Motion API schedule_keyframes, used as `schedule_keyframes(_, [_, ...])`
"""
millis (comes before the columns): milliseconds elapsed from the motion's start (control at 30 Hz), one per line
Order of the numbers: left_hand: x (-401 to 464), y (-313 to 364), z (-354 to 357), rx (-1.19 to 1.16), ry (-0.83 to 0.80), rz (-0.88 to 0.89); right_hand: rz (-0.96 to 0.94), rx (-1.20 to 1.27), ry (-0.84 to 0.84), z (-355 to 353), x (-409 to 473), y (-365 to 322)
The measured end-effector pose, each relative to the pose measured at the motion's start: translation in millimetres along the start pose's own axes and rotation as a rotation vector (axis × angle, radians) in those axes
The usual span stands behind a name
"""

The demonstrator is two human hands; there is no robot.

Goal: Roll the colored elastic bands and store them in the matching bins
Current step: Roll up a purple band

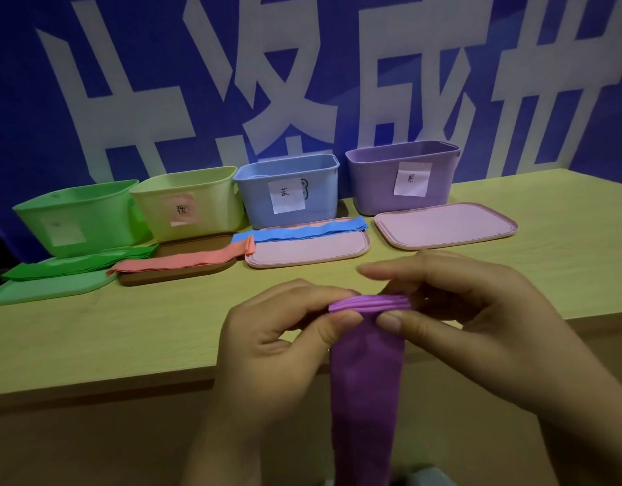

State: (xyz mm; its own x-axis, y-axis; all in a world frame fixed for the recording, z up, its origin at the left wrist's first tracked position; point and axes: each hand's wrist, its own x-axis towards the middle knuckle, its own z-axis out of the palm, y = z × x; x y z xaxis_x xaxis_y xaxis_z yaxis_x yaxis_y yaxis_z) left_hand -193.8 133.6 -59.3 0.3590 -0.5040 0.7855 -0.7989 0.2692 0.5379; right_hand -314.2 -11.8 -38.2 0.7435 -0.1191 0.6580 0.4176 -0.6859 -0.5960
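Note:
A purple elastic band (pixel 367 373) hangs down over the table's front edge, its top end rolled into a few turns. My left hand (pixel 278 338) pinches the left end of that roll and my right hand (pixel 470 324) pinches the right end. At the back stand a purple bin (pixel 379 191), a blue bin (pixel 253 194), a yellow bin (pixel 218 208) and a green bin (pixel 99 219). A blue band (pixel 302 231), a salmon band (pixel 183 263) and a green band (pixel 74 266) lie flat in front of them.
A pink lid (pixel 446 226) lies in front of the purple bin. The blue band rests on another pink lid (pixel 302 252), the salmon one on a brown lid (pixel 176 277), the green one on a green lid (pixel 39 291). A blue banner hangs behind the wooden table (pixel 110 331).

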Motion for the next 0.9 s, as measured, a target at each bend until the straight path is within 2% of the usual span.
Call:
schedule_keyframes(100, [0,-1,5,-0.07,0.022,-0.024,-0.062,-0.014,0.031,1,0,1])
schedule_keyframes(167, [3,0,6,-0.187,0.013,-0.158,-0.104,-0.063,0.076,3,1,1])
schedule_keyframes(267, [4,-2,8,-0.32,-0.123,-0.398,-0.155,-0.128,0.133,5,2,1])
schedule_keyframes(367, [4,0,10,-0.362,-0.187,-0.441,-0.187,-0.184,0.163,5,5,4])
schedule_keyframes(600, [7,1,15,-0.545,-0.103,-0.645,-0.296,-0.428,0.134,-3,10,7])
schedule_keyframes(800, [5,9,22,-0.65,0.008,-0.733,-0.343,-0.579,0.024,-2,9,5])
schedule_keyframes(900, [4,12,25,-0.621,0.039,-0.749,-0.365,-0.622,-0.029,-5,10,3])
